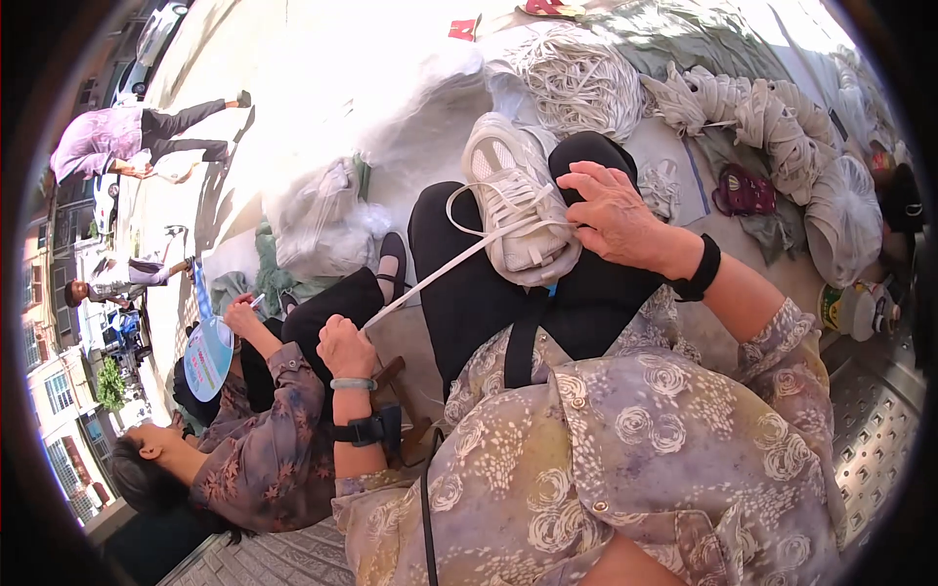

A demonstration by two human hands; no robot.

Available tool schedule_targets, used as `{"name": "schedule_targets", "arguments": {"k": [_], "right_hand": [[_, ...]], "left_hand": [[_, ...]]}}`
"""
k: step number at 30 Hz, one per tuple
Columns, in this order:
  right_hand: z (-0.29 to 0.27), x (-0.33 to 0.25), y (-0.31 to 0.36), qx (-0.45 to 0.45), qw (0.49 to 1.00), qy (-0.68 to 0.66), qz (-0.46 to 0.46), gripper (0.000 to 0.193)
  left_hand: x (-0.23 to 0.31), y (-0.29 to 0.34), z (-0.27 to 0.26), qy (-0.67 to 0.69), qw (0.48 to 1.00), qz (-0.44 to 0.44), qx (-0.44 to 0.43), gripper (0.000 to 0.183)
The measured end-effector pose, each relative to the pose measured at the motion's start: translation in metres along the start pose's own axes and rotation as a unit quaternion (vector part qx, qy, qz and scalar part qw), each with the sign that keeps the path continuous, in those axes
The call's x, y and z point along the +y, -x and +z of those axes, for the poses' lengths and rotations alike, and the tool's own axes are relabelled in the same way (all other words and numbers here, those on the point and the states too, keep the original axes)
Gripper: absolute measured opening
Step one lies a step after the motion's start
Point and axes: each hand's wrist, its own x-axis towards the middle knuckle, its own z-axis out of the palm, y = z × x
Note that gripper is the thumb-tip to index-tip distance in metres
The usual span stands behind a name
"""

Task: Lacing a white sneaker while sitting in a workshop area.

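Observation:
A white sneaker (525, 200) rests on my lap between my black-trousered knees, its heel end nearer my body. A white shoelace (437, 278) is threaded through it, and one length runs taut down to the left. My left hand (345, 348) is closed around that length, well away from the shoe. At the sneaker's right side, my right hand (625, 217) pinches the lace near the opening with thumb and forefinger, the other fingers raised and apart. A loose loop of lace stands out on the shoe's left side.
Beyond my knees lies a heap of white laces (576, 83). A row of pale shoes (762, 107) and a clear bag (842, 220) are at the right. Plastic-wrapped bundles (322, 220) sit left. Close by on my left sits another person (254, 439) holding a round blue fan (208, 359).

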Motion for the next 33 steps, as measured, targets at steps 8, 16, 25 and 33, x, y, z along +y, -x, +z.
{"name": "schedule_targets", "arguments": {"k": [8, 16, 25, 33], "right_hand": [[-0.005, -0.008, 0.0, -0.022, 0.997, -0.069, 0.025, 0.014], [0.005, -0.002, -0.01, -0.009, 0.95, -0.222, 0.222, 0.023], [0.018, 0.005, -0.032, 0.033, 0.97, -0.215, 0.112, 0.018], [0.015, -0.002, -0.038, 0.048, 0.96, -0.255, 0.108, 0.02]], "left_hand": [[0.124, -0.021, -0.036, 0.227, 0.913, 0.298, 0.161, 0.027], [0.167, -0.07, -0.024, 0.361, 0.891, 0.244, 0.131, 0.042], [0.179, -0.095, -0.013, 0.304, 0.918, 0.237, 0.094, 0.036], [0.168, -0.069, -0.027, 0.512, 0.83, 0.155, 0.157, 0.006]]}}
